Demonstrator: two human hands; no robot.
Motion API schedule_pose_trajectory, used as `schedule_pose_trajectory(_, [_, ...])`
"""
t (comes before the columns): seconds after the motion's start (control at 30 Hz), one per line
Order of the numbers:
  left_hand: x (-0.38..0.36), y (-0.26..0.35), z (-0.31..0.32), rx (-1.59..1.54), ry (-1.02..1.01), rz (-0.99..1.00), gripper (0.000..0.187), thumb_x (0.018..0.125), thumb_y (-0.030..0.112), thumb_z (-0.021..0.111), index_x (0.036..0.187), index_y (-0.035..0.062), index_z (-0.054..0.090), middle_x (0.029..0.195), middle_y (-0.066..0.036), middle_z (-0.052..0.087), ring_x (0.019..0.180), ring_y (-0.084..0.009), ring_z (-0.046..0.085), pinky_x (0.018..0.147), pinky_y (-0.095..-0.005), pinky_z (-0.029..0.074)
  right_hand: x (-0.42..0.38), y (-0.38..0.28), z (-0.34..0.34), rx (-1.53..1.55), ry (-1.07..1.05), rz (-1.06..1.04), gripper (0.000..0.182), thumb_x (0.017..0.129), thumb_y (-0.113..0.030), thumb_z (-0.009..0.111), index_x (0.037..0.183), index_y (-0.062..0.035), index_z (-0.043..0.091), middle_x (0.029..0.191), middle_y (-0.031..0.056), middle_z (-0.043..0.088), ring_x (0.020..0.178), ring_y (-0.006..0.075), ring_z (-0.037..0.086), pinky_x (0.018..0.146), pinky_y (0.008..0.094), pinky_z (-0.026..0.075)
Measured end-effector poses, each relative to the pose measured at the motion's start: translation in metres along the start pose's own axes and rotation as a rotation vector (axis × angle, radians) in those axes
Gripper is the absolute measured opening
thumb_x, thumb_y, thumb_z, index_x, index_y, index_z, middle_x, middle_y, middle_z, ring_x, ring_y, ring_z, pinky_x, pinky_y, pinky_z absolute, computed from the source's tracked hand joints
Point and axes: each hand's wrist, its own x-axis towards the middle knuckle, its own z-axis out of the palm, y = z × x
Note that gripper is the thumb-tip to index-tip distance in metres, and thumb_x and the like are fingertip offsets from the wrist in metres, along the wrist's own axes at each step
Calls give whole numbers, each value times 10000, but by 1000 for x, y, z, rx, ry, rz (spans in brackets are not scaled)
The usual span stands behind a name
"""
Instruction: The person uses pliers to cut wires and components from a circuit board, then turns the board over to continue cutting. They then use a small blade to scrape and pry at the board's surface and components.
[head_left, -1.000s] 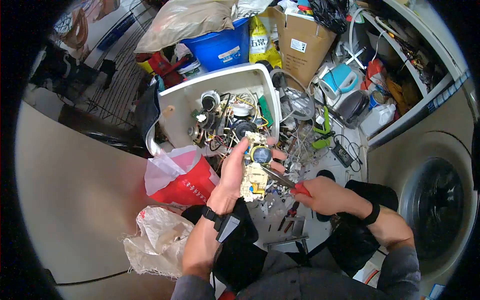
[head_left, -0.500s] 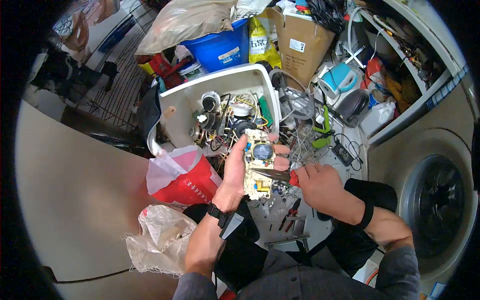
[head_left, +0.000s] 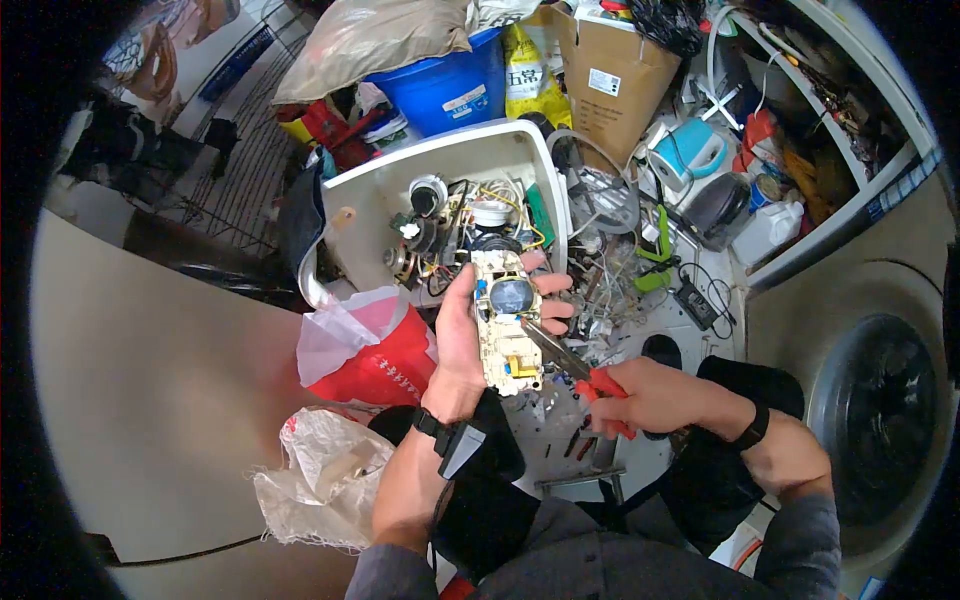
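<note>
A cream-coloured circuit board with a round dark part and a yellow component lies upright along the palm of my left hand, thumb at its left edge and fingers showing past its right edge. My right hand grips red-handled scissors from the right. Their pointed metal tips lie over the board, just below the round dark part. Behind the board stands a white bin holding motors, wires and a green board.
A red bag and a white woven sack sit on my left. Loose cables, a black power adapter and small scraps lie on the floor at right. Beyond are a blue bucket, a cardboard box and a washing machine.
The scissors have turned so their tips point up and left toward the round part, and my right hand has moved slightly down and right. The board has shifted a little left.
</note>
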Motion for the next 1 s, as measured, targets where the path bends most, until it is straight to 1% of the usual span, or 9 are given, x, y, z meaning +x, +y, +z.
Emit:
schedule_pose_trajectory(0.07, [-1, -3, 9, 53, 137, -2, 769, 1044, 579, 291, 1491, -30, 437, 1289, -326, 630, 998, -447, 708, 818, -531, 605, 1, 4, -1, 293, -177, 5, 203, 998, -167, 605, 1111, -1, 635, 897, 79, 759, 749, 150, 716, 644, 323, 564])
schedule_pose_trajectory(0.2, [-2, -6, 9, 109, 136, -70, 773, 1035, 590, 321, 1495, -19, 437, 1289, -321, 633, 999, -435, 711, 816, -519, 608, 1, 9, -4, 447, -332, 23, 269, 1031, -271, 598, 1210, -69, 594, 974, 85, 755, 761, 169, 726, 627, 320, 598])
schedule_pose_trajectory(0.27, [-4, -5, 10, 205, 122, -97, 774, 1024, 602, 356, 1481, -15, 454, 1282, -313, 639, 992, -425, 714, 811, -505, 610, -1, 11, -3, 519, -347, 21, 240, 1031, -150, 551, 1198, 16, 595, 1001, 143, 761, 820, 217, 752, 635, 306, 595])
schedule_pose_trajectory(0.47, [-6, -13, 15, 320, 140, -44, 756, 1013, 616, 387, 1447, 6, 490, 1098, -242, 679, 850, -364, 711, 753, -453, 600, 1, 18, 2, 699, -496, -54, 313, 1050, -204, 542, 1245, 39, 573, 1006, 173, 752, 792, 236, 751, 542, 282, 512])
schedule_pose_trajectory(0.53, [-8, -13, 23, 91, 120, 7, 648, 1076, 518, 280, 1396, -1, 499, 1066, -238, 673, 841, -336, 715, 752, -434, 602, 4, 14, 4, 711, -489, -55, 322, 1052, -210, 544, 1257, 37, 569, 989, 169, 749, 784, 225, 747, 522, 267, 465])
schedule_pose_trajectory(0.67, [-4, -10, 15, 261, 132, 135, 623, 1080, 522, 281, 1361, 21, 522, 1017, -190, 679, 794, -294, 707, 711, -435, 603, 8, 2, 1, 674, -365, -37, 334, 1055, -232, 556, 1279, 15, 573, 935, 132, 738, 733, 185, 722, 500, 240, 372])
schedule_pose_trajectory(0.77, [-7, -8, 23, 230, 199, 149, 612, 1086, 522, 278, 1335, 33, 549, 1003, -166, 685, 751, -278, 699, 702, -438, 603, 15, -1, 1, 465, -255, -48, 290, 1037, -321, 604, 1072, -34, 623, 841, 75, 733, 630, 130, 679, 502, 255, 426])
schedule_pose_trajectory(0.9, [-14, -6, 20, 242, 259, 155, 611, 1093, 526, 278, 1326, 39, 565, 972, -157, 689, 734, -266, 701, 681, -417, 608, 17, -12, 1, 339, -185, -58, 272, 1056, -281, 572, 1168, -45, 648, 825, 50, 713, 651, 125, 664, 505, 262, 389])
schedule_pose_trajectory(1.0, [-14, -8, 10, 240, 245, 71, 634, 1094, 533, 282, 1327, 11, 557, 971, -172, 696, 743, -274, 708, 666, -409, 614, 24, -13, 0, 164, -111, -85, 296, 1061, -317, 564, 1002, -52, 682, 742, 30, 692, 613, 110, 640, 511, 277, 428])
